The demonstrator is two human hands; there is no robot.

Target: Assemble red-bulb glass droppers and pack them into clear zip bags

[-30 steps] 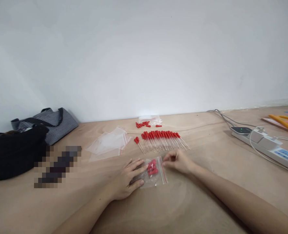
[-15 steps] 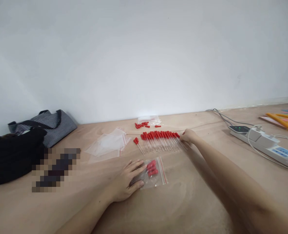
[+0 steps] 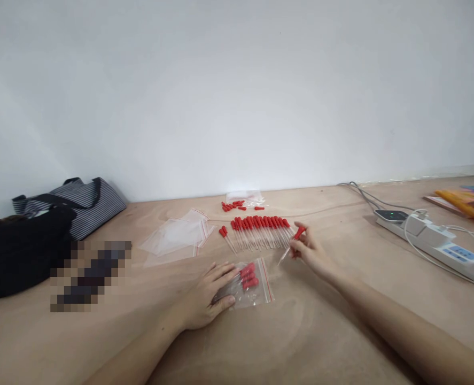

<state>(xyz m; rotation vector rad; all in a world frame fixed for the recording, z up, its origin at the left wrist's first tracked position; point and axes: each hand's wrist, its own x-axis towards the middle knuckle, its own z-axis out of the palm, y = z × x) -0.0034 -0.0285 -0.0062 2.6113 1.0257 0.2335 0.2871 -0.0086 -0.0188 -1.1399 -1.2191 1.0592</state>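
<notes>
My right hand (image 3: 307, 248) pinches a dropper (image 3: 300, 232) by its red rubber bulb, the clear tip slanting down to the left. Just left of it lies a row of red-topped droppers (image 3: 261, 227), side by side on the table, with a separate pair (image 3: 223, 232) at the row's left end. My left hand (image 3: 210, 294) lies with fingers spread on the lower part of a clear zip bag (image 3: 261, 297). Inside that bag several droppers (image 3: 249, 275) show their red bulbs; their stems run partly under my fingers.
Flat zip bags (image 3: 176, 235) lie fanned out at the left. Behind the row are loose red bulbs (image 3: 232, 205) and another clear bag (image 3: 242, 197). A power strip (image 3: 441, 240) with cables stands at right; a striped bag (image 3: 96, 206) and black cloth (image 3: 28, 256) are at left.
My right hand has taken a dropper from the row's right end and moved it toward me, turning it tip-down. My left hand stays on the zip bag.
</notes>
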